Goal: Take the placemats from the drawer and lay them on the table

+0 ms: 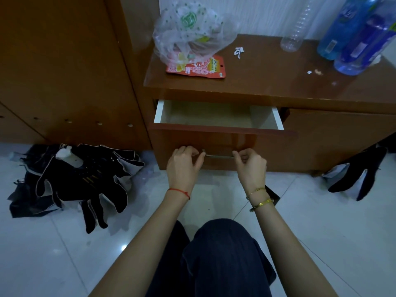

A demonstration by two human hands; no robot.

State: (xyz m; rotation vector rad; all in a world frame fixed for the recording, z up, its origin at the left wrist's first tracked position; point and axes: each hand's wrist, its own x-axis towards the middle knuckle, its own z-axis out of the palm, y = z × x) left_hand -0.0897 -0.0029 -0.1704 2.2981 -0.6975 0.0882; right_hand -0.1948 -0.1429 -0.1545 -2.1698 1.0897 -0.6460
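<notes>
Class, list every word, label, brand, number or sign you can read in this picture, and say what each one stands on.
No text can be read with certainty.
Orange snack packet: printed characters, too blurred to read.
Clear plastic bag: round green logo, lettering illegible.
Tall blue plastic bottle: label print too small and blurred.
Second blue bottle: label likewise unreadable.

The rear of the pulled-out white-lined wooden drawer [218, 116] is hidden under the front edge of the glossy brown wooden surface [267, 82]. The tall blue plastic bottles [351, 33] and the clear ribbed plastic bottle [296, 28] at the surface's far right corner are cut off by the top edge. The print on the orange snack packet [199, 68] is too small to be read. The fingertips of the left hand [185, 160] and the right hand [250, 162] are concealed behind the thin metal drawer handle [218, 155].
</notes>
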